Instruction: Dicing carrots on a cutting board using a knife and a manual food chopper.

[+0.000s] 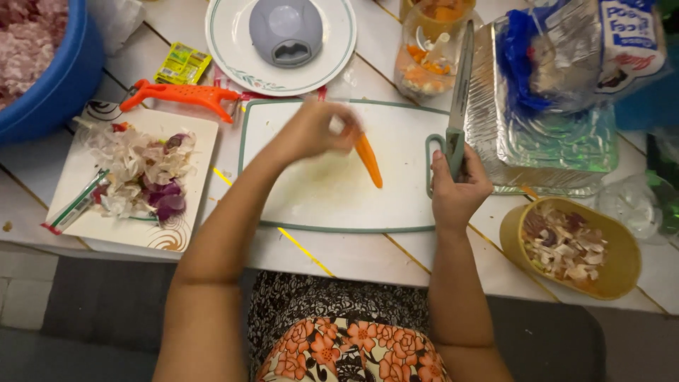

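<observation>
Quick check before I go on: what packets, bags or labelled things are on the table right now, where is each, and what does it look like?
Small sachet: top left, above the orange peeler; flat, yellow-green.
Printed plastic bag: top right, in the foil tray; crumpled, white, blue and clear.
Slim wrapper: on the square plate of peelings, left; long, white with green and red.
No screens or signs.

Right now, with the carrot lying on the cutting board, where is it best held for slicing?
Probably at its thick upper end, from the left: the carrot tapers toward the person, and the left hand already pinches that thick end, leaving the narrow tip free for the knife in the right hand.
</observation>
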